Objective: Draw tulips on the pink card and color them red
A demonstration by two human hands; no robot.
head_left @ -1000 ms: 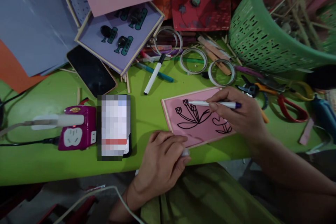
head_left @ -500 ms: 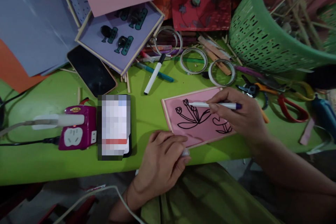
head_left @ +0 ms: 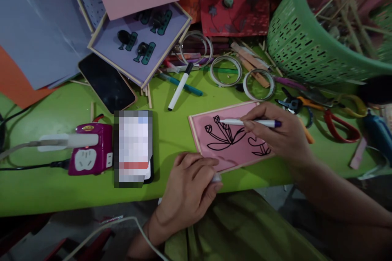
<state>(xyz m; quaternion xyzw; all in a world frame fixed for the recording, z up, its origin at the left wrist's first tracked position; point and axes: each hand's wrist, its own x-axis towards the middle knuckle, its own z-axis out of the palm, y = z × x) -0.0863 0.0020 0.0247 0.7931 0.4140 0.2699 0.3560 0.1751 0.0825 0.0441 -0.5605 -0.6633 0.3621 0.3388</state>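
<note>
My right hand (head_left: pixel 277 132) grips a white marker (head_left: pixel 263 123) with a purple end. The marker's tip rests on or just over a black flower drawing (head_left: pixel 226 130) on a pink sheet (head_left: pixel 203 120) edged with thin wooden strips. My left hand (head_left: pixel 191 181) is closed at the sheet's lower left corner, its fingers lying over the edge. A small pale object (head_left: pixel 216 177) shows between its thumb and fingers; its kind is mostly hidden. Part of the drawing's right side lies behind my right hand.
Left of the sheet lie a phone with a blurred screen (head_left: pixel 134 142), a magenta power adapter (head_left: pixel 92 149) and a dark phone (head_left: pixel 107 83). Beyond are a black-capped marker (head_left: pixel 180 87), tape rolls (head_left: pixel 226 71) and a green basket (head_left: pixel 294 40). Red-handled scissors (head_left: pixel 341 128) lie at right.
</note>
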